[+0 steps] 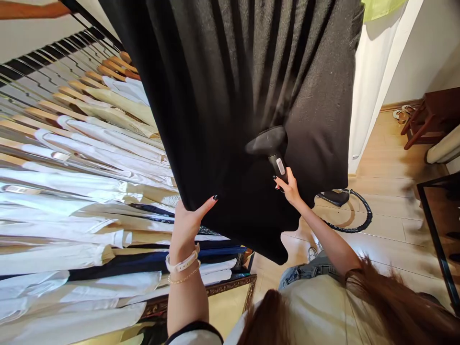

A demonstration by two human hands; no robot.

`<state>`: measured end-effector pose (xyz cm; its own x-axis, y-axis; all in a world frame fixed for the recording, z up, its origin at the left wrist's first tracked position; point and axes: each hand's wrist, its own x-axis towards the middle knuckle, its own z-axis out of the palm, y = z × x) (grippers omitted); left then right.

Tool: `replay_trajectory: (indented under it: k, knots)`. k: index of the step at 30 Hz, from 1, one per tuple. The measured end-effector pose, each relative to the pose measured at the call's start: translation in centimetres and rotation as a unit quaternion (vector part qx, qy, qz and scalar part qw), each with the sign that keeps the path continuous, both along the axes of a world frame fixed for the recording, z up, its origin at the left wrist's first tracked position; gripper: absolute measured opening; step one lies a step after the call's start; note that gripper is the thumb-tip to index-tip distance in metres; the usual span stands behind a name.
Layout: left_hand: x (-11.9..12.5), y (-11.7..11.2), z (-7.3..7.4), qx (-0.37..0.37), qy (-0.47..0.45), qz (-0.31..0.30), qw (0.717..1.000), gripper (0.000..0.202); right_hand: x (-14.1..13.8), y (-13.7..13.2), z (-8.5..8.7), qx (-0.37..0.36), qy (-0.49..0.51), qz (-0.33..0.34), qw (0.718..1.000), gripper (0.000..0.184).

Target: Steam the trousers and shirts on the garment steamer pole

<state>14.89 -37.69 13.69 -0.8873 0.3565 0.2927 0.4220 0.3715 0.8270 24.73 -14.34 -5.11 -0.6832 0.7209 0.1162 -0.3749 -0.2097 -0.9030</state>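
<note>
Head view: right hand (288, 188) on steamer (269, 143), left hand (189, 223) on black garment (233, 72).

left hand (187, 223): raised, thumb pinching | right hand (289, 188): outstretched, clenched

No legible text, label, brand or number on the steamer (269, 143), the black garment (230, 86) or the hangers (82, 79).

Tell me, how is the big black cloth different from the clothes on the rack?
The black cloth is dark; the rack clothes are mostly white and cream. The black cloth hangs alone, spread wide, gripped by the left hand and facing the steamer in the right hand; the rack clothes are packed together, untouched. Both hang.
</note>
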Motion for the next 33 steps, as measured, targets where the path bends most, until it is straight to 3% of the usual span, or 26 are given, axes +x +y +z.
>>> replay_trajectory:
  k: [6, 11, 24, 28, 30, 33]
  knots:
    - [1.0, 0.1, 0.4, 0.013, -0.024, 0.031, 0.999, 0.071, 0.0, 0.0, -1.9, 0.003, -0.008, 0.030, 1.000, 0.043]
    - [2.3, 0.9, 1.4, 0.010, -0.033, 0.030, 0.999, 0.065, -0.4, -0.9, -4.0, -0.014, -0.019, 0.047, 0.999, 0.041]
    - [-0.1, 0.4, 1.1, 0.019, -0.013, 0.034, 0.999, 0.049, -1.6, -2.8, -8.1, -0.005, -0.106, 0.079, 0.991, 0.044]
    - [-2.6, -1.1, -1.8, -0.082, 0.027, 0.101, 0.991, 0.043, -1.8, -2.6, -7.9, 0.006, -0.109, 0.053, 0.993, 0.046]
    - [-4.1, -1.8, -4.5, -0.113, 0.043, 0.115, 0.986, 0.042, -1.8, -1.9, -7.5, 0.009, -0.107, 0.048, 0.993, 0.047]
    - [-5.7, -1.9, -9.5, -0.070, 0.015, 0.066, 0.995, 0.044, -1.8, -0.3, -6.9, 0.012, -0.094, 0.035, 0.995, 0.047]
